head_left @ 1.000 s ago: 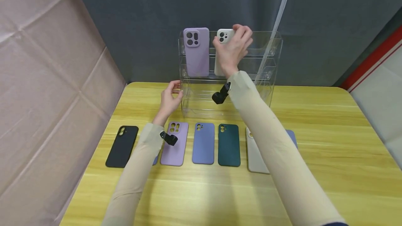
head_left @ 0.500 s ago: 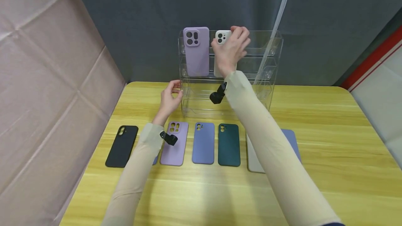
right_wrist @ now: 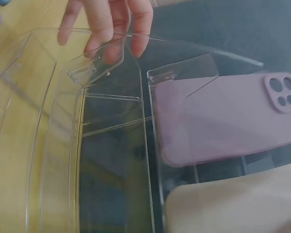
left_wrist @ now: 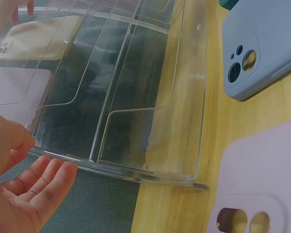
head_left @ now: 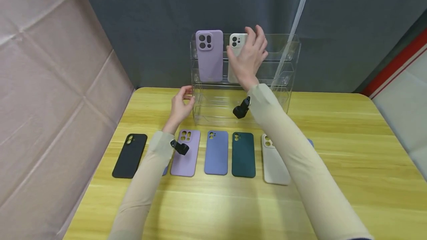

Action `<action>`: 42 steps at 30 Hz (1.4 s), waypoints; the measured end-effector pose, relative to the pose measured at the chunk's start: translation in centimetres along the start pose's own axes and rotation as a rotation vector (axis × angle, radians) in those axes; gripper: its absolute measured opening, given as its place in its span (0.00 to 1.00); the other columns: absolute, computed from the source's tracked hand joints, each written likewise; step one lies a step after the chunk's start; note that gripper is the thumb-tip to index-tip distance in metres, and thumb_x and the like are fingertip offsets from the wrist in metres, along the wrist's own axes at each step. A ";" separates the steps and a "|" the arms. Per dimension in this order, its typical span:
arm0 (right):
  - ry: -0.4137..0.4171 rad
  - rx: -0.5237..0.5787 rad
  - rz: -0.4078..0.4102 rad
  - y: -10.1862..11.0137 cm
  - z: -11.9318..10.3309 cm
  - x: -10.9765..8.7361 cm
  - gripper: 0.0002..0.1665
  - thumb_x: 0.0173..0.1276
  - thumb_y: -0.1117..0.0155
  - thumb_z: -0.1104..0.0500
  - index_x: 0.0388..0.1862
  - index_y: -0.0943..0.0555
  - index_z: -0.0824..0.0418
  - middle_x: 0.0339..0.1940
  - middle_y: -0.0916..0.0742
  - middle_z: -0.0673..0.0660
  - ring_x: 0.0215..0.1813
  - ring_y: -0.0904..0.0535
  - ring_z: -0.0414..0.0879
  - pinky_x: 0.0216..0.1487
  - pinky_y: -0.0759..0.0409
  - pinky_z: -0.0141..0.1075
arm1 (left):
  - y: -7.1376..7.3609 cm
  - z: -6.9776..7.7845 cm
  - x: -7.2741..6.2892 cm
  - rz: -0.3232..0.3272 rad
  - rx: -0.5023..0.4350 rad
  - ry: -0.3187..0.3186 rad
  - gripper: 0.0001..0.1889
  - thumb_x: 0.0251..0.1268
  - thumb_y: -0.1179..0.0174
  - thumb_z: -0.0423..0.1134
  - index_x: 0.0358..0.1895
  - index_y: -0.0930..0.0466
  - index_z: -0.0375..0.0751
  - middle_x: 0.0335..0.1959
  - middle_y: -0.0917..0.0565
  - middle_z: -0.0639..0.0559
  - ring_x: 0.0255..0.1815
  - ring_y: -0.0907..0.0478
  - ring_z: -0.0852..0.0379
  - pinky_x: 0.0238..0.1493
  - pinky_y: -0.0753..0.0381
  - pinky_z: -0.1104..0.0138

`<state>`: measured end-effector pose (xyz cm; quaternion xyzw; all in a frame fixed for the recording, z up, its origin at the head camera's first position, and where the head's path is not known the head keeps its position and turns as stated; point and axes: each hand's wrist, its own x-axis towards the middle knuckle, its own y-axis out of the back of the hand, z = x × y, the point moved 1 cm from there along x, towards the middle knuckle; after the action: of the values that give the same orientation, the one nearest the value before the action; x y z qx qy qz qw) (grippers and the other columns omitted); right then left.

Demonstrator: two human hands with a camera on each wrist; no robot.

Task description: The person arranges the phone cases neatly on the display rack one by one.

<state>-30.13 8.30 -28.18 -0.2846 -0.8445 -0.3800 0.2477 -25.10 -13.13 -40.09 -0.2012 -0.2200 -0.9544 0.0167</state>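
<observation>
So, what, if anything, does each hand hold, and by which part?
The right hand apparently holds nothing. The left hand is at the rack's side edge; grip unclear.

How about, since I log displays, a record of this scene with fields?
Stand: clear, tiered, on table
On stand: lilac case, white case, side by side
Right hand: partly covering white case, fingers spread
Left hand: at stand's left side
Table row: black case, blue case, green case, another lilac case, another white case
Mostly hidden: two more blue items
</observation>
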 end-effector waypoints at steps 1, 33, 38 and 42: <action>0.023 0.005 0.011 0.3 0.1 -0.1 0.36 0.59 0.36 0.46 0.64 0.34 0.57 0.69 0.38 0.56 0.69 0.46 0.47 0.59 0.41 0.41 | 0.0 0.0 0.0 -0.001 0.000 0.001 0.18 0.60 0.46 0.25 0.55 0.29 0.28 0.47 0.21 0.33 0.43 0.21 0.39 0.44 0.20 0.54; 0.109 0.210 -0.001 6.8 6.0 -6.6 0.31 0.57 0.32 0.58 0.57 0.30 0.67 0.62 0.31 0.65 0.65 0.41 0.55 0.64 0.45 0.45 | 0.0 0.0 0.2 -0.004 -0.025 -0.020 0.18 0.59 0.45 0.24 0.55 0.29 0.27 0.47 0.22 0.31 0.43 0.21 0.37 0.46 0.22 0.50; 0.127 0.229 0.007 7.5 7.4 -7.9 0.31 0.54 0.30 0.60 0.55 0.29 0.70 0.60 0.30 0.67 0.64 0.39 0.57 0.64 0.45 0.45 | 0.0 0.1 0.2 -0.009 -0.014 -0.008 0.18 0.60 0.45 0.24 0.55 0.29 0.27 0.48 0.22 0.30 0.43 0.21 0.38 0.45 0.21 0.51; 0.119 0.243 -0.004 8.0 8.6 -9.1 0.31 0.53 0.30 0.63 0.55 0.30 0.72 0.59 0.30 0.68 0.64 0.39 0.57 0.65 0.44 0.45 | 0.0 0.2 0.1 -0.010 -0.018 -0.004 0.18 0.59 0.45 0.24 0.55 0.29 0.27 0.48 0.22 0.30 0.43 0.22 0.37 0.46 0.22 0.50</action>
<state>-20.00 16.79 -35.00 -0.2276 -0.8687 -0.2917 0.3294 -25.14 -13.06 -39.83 -0.2021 -0.2125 -0.9560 0.0096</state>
